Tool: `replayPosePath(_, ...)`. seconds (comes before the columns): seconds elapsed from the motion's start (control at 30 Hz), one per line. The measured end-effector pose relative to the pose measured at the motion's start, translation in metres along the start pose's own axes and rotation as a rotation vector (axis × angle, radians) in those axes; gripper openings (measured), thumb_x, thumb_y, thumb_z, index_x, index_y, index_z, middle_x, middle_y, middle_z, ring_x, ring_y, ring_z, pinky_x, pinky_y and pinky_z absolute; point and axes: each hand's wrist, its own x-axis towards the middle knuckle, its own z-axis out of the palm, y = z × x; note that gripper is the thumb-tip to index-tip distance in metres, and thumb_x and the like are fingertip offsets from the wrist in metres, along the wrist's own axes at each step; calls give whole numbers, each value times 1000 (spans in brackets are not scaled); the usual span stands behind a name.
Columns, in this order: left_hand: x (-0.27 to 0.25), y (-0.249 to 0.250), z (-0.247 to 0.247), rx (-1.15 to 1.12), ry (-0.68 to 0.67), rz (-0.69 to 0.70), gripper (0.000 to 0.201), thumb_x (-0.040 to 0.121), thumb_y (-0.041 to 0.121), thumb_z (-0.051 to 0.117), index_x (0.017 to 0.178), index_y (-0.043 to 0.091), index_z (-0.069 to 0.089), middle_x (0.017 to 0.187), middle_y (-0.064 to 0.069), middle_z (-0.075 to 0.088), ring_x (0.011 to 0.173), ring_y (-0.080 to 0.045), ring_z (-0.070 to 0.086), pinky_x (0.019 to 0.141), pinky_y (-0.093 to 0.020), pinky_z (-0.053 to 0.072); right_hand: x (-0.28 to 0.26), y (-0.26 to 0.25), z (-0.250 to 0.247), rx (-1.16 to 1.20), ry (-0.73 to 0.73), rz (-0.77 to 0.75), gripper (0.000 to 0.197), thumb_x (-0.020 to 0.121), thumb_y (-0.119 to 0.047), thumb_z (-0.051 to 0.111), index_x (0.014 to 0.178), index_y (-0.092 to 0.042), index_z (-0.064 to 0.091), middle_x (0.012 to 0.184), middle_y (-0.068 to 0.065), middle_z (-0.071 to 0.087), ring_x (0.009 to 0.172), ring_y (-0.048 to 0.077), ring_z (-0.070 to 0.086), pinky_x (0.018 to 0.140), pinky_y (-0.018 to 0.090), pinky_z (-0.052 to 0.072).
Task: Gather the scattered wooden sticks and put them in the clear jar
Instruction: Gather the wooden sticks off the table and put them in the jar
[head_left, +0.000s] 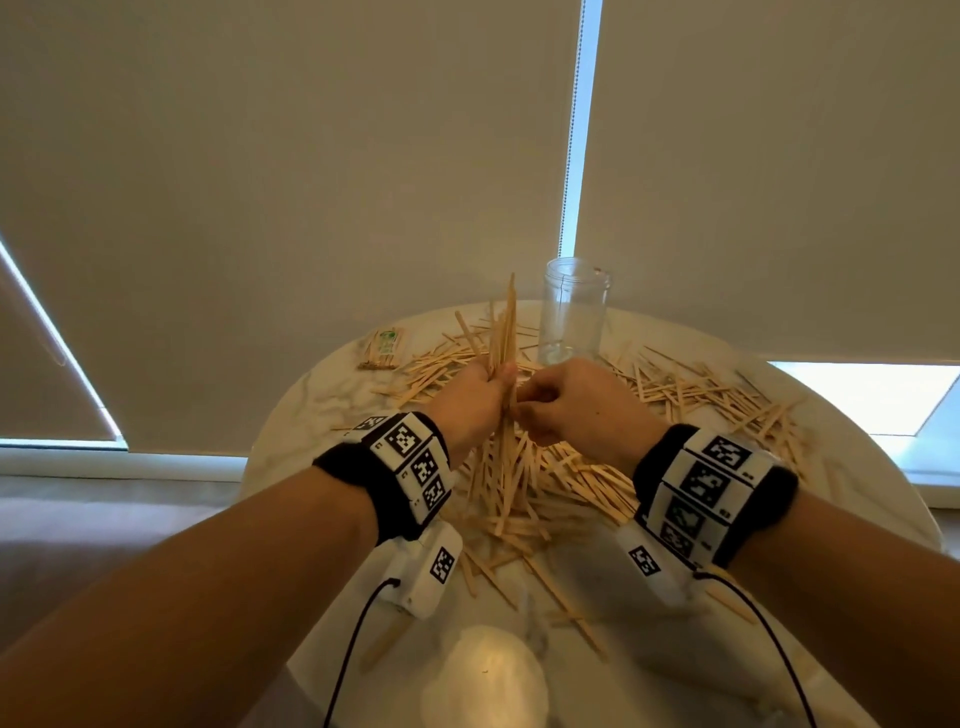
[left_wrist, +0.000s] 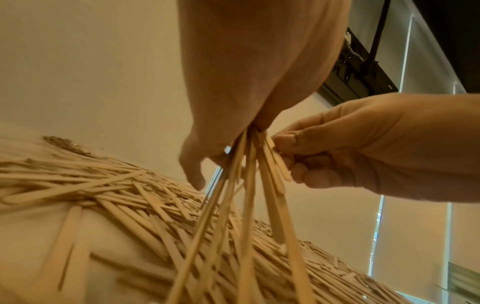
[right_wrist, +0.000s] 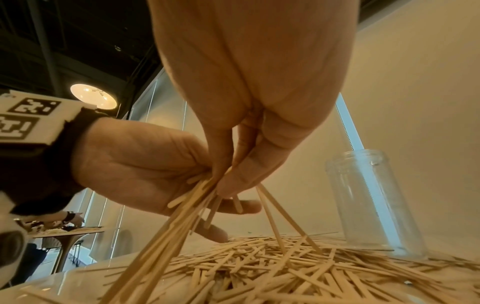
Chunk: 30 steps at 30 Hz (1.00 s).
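Observation:
My left hand (head_left: 485, 387) grips an upright bundle of wooden sticks (head_left: 506, 332) above the middle of the round marble table (head_left: 291, 415). Pressed against it from the right, my right hand (head_left: 545, 397) pinches a few sticks of the same bundle. In the left wrist view the left hand (left_wrist: 223, 139) holds the fanned bundle (left_wrist: 246, 185), and the right hand (left_wrist: 337, 148) closes on its right side. The right wrist view shows the right hand (right_wrist: 246, 144), the left hand (right_wrist: 135, 168) and the bundle (right_wrist: 182, 216). The clear jar (head_left: 574, 317) (right_wrist: 369, 203) stands upright and empty just behind the hands.
Loose sticks (head_left: 571, 483) (left_wrist: 103, 185) (right_wrist: 259, 267) cover most of the table, thickest under and right of my hands. A small wrapped packet of sticks (head_left: 384, 348) lies at the far left. Window blinds hang behind the table. Another table with a person (right_wrist: 64, 228) stands far off.

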Motion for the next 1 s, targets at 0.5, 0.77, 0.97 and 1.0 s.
replayPosePath(0.5, -1, 22, 6, -448, 85, 174, 23, 106, 33, 41, 92, 16, 47, 65, 4, 42, 56, -9, 42, 55, -27, 40, -6, -5, -3, -101, -33, -106, 32, 100, -37, 49, 131, -29, 55, 98, -3, 73, 89, 19, 70, 86, 44, 57)
replayPosePath(0.77, -6, 24, 4, -678, 55, 124, 29, 104, 37, 45, 98, 8, 46, 67, -3, 53, 56, -16, 55, 56, -31, 52, -5, 5, 2, -175, -118, -103, 18, 95, -37, 60, 102, -22, 68, 85, -6, 75, 77, 9, 71, 82, 41, 59)
replayPosePath(0.97, -12, 25, 3, -613, 3, 139, 29, 105, 38, 42, 90, 13, 43, 62, 3, 44, 53, -11, 44, 50, -25, 46, -10, 2, 13, -92, -70, -129, 27, 96, -39, 59, 86, -19, 72, 78, -4, 75, 72, 9, 72, 80, 41, 59)
replayPosePath(1.0, -12, 24, 2, -559, 26, 147, 30, 105, 40, 40, 93, 13, 43, 61, 4, 43, 51, -11, 41, 49, -25, 43, -10, 1, 10, -144, -104, -123, 30, 92, -48, 61, 90, -20, 74, 83, -4, 75, 76, 11, 71, 81, 40, 59)
